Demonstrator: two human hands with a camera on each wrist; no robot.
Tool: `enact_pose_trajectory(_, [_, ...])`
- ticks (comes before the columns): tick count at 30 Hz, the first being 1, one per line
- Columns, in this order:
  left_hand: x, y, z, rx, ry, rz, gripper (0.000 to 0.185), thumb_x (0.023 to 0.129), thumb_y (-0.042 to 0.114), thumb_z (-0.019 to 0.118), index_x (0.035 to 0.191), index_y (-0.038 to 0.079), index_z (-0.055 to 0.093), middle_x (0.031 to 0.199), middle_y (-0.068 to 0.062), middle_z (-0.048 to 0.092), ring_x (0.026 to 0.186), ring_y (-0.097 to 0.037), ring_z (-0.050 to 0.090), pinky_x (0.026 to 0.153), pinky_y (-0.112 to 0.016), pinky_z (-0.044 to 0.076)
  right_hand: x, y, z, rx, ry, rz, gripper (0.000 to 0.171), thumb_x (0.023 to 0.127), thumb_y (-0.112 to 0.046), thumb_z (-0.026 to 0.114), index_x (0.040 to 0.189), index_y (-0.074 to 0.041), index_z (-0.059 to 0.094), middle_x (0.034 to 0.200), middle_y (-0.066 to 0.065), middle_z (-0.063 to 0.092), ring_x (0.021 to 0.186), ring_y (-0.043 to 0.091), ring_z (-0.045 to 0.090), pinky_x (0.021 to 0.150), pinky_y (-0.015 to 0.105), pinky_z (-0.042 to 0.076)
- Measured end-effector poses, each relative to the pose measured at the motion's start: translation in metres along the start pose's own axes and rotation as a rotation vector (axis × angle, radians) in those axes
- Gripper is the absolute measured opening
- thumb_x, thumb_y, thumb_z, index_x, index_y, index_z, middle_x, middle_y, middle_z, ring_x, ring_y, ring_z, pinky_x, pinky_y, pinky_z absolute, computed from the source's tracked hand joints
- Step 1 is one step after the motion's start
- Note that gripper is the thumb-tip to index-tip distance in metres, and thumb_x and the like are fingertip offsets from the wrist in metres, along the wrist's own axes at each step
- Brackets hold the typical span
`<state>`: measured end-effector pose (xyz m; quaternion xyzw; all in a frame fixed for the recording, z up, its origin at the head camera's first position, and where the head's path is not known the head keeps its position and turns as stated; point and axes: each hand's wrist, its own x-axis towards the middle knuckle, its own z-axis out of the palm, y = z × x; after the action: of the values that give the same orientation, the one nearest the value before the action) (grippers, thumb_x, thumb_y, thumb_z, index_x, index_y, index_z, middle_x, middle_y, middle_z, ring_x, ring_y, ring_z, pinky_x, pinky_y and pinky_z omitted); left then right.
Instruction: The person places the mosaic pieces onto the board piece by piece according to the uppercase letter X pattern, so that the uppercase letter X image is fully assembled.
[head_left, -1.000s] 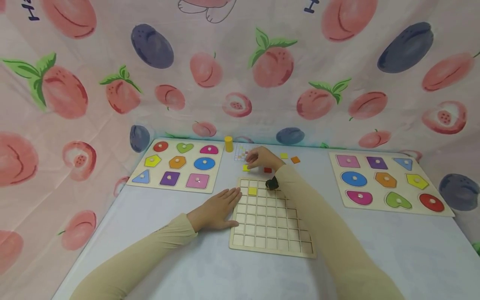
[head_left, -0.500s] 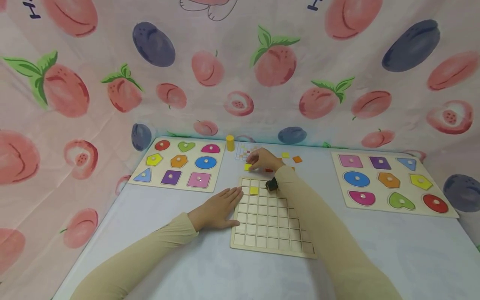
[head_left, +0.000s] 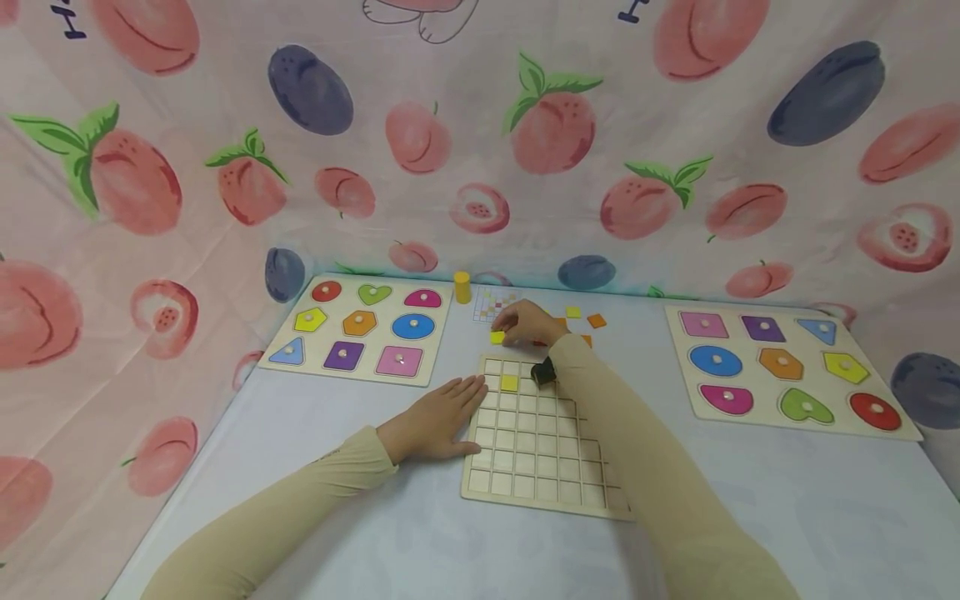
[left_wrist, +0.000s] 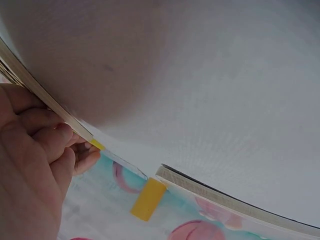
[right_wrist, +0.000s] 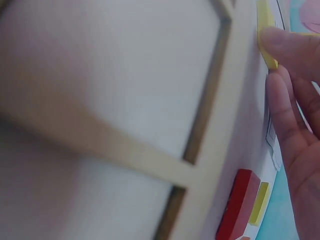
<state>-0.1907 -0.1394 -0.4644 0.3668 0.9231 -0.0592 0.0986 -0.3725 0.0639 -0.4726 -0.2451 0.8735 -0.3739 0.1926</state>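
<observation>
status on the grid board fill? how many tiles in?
One yellow tile sits in the grid board. The right hand pinches a second yellow tile just beyond the board; the left hand rests flat at its edge. Every other visible cell is empty, and loose tiles remain.

2 shape puzzle boards [head_left: 356, 331] [head_left: 787, 369] flank a yellow cylinder [head_left: 462, 287] before a peach-print cloth [head_left: 555, 133].

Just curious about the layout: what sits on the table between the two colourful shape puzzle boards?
In the head view, between the left shape puzzle and the right shape puzzle lie the wooden grid board, loose coloured tiles and both hands.
</observation>
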Motion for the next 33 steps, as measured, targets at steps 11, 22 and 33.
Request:
enact_pose_trajectory(11, [-0.0003, 0.0005, 0.0, -0.003, -0.004, 0.003, 0.087, 0.089, 0.061, 0.043, 0.15, 0.004, 0.018, 0.159, -0.009, 0.016, 0.148, -0.022, 0.015, 0.121, -0.036, 0.017, -0.0051, -0.0031, -0.0044, 0.0, -0.029, 0.006, 0.031, 0.077, 0.0, 0.074, 0.107, -0.001, 0.068, 0.108, 0.015, 0.069, 0.097, 0.023, 0.064, 0.088, 0.032, 0.053])
enact_pose_trajectory(22, [-0.0017, 0.0019, -0.0033, -0.004, 0.001, 0.007, 0.087, 0.089, 0.061, 0.044, 0.149, 0.003, 0.02, 0.158, -0.01, 0.018, 0.147, -0.023, 0.017, 0.121, -0.036, 0.019, -0.008, -0.0086, -0.0039, -0.04, -0.034, 0.047, 0.029, 0.076, -0.004, 0.076, 0.104, -0.002, 0.071, 0.102, 0.014, 0.07, 0.09, 0.02, 0.064, 0.082, 0.028, 0.054])
enact_pose_trajectory(33, [0.0004, -0.0001, 0.0011, 0.018, 0.008, 0.004, 0.087, 0.089, 0.062, 0.043, 0.15, 0.004, 0.02, 0.158, -0.009, 0.018, 0.147, -0.022, 0.017, 0.121, -0.035, 0.018, -0.0056, -0.0079, -0.0043, -0.06, -0.036, 0.065, 0.026, 0.077, -0.004, 0.075, 0.103, -0.003, 0.072, 0.1, 0.014, 0.071, 0.089, 0.019, 0.064, 0.082, 0.028, 0.053])
